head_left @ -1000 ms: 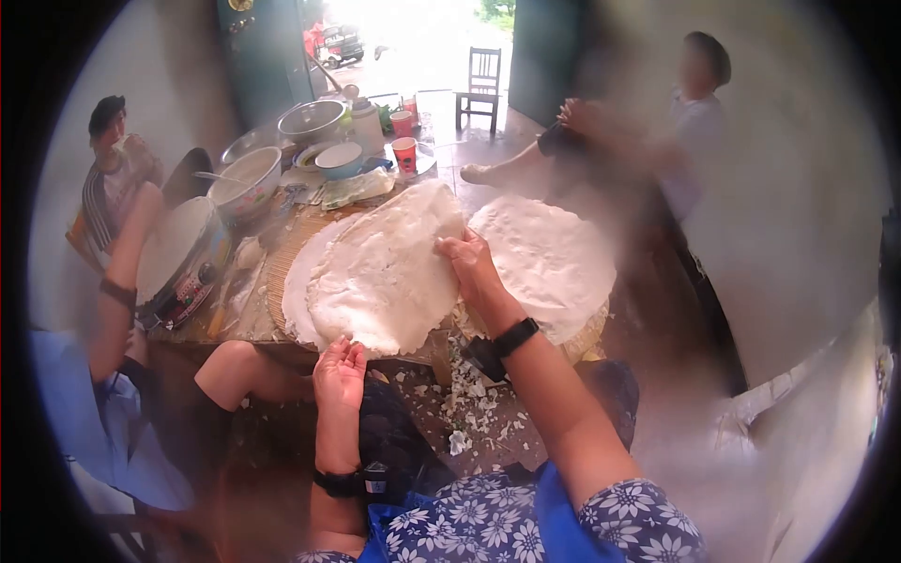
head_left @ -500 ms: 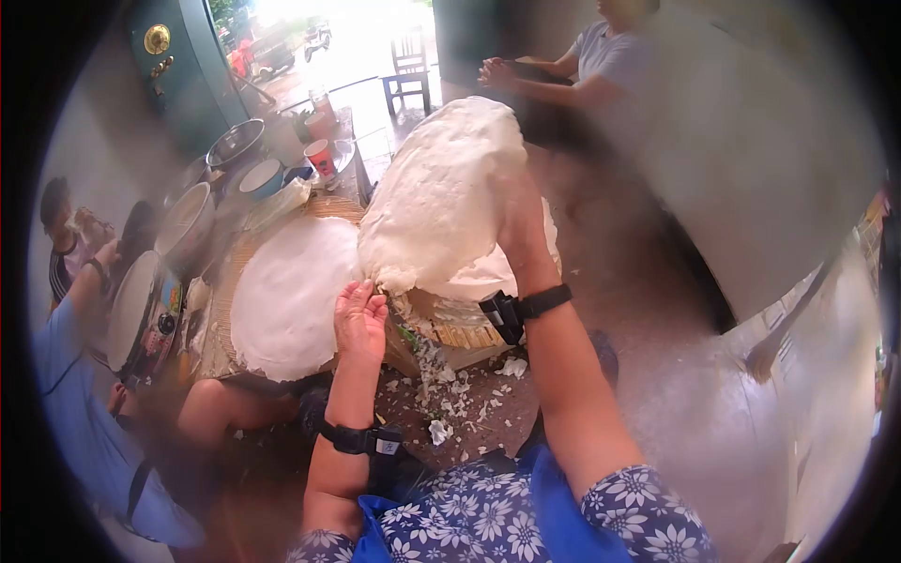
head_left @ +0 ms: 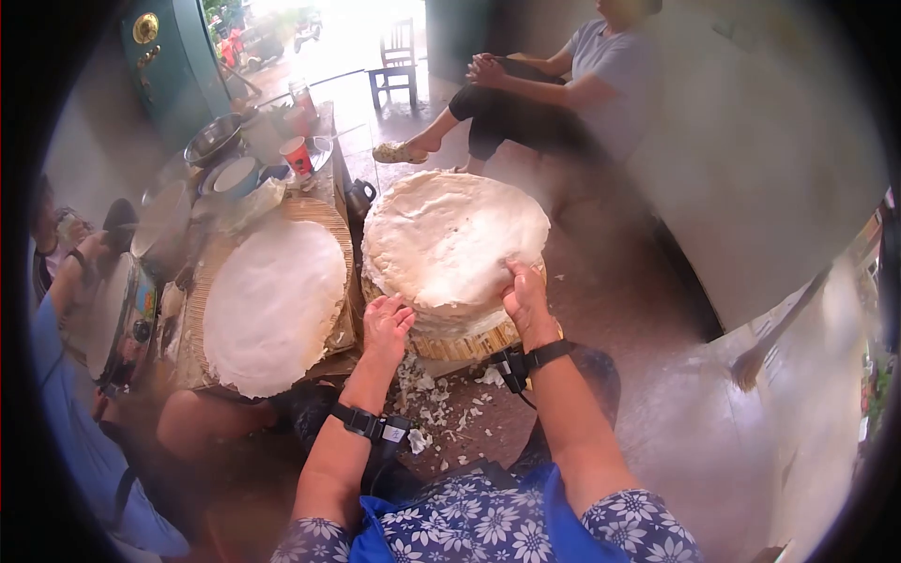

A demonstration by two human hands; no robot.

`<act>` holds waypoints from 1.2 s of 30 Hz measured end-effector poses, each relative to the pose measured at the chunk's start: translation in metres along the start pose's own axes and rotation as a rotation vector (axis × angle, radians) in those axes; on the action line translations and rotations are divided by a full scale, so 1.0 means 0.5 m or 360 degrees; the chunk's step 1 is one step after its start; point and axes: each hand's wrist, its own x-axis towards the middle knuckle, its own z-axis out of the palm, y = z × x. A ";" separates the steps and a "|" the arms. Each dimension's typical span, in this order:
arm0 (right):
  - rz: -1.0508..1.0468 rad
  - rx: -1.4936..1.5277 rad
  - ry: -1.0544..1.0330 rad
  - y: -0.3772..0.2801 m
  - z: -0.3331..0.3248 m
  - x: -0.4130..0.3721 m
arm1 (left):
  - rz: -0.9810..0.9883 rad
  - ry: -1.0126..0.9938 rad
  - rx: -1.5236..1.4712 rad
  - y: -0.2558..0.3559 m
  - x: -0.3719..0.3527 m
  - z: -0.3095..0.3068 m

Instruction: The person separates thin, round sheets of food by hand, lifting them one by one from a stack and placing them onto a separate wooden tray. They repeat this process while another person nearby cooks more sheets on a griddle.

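A stack of large, thin, pale pancakes (head_left: 450,235) lies on a round stalk tray (head_left: 460,345) in front of me. My right hand (head_left: 527,298) is at the near right edge of the top pancake, its fingers closed on the rim. My left hand (head_left: 388,326) is at the stack's near left edge, fingers loosely bent and apart, with nothing visible in them. To the left, another round white pancake (head_left: 274,310) lies flat on a woven stalk mat (head_left: 202,298).
Pale crumbs (head_left: 436,408) litter the floor below the stack. Bowls (head_left: 236,175) and a red cup (head_left: 297,156) stand on the table at back left. One person (head_left: 601,80) sits opposite; another in a blue sleeve (head_left: 70,375) is beside a round griddle (head_left: 111,314) at left.
The raised pancake has come down flat onto the stack. My right hand has drawn back to the near right rim, and my left hand has moved slightly right and down.
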 end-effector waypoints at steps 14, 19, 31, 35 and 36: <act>0.0097 -0.0432 0.0102 0.026 -0.004 -0.049 | -0.0032 -0.0285 -0.0119 0.012 -0.003 -0.014; 0.0044 -0.0797 0.0177 -0.015 0.016 -0.068 | -0.0016 -0.0176 0.0061 0.016 0.017 -0.017; 0.0211 -0.1095 0.0196 -0.015 -0.018 -0.077 | 0.0033 -0.0061 0.0100 0.012 0.033 -0.018; 0.0258 -0.1202 0.0235 -0.012 -0.028 -0.078 | 0.0069 -0.0065 0.0187 0.008 0.032 -0.022; 0.0260 -0.1199 0.0251 -0.009 -0.035 -0.074 | 0.0064 -0.0049 0.0208 0.007 0.032 -0.019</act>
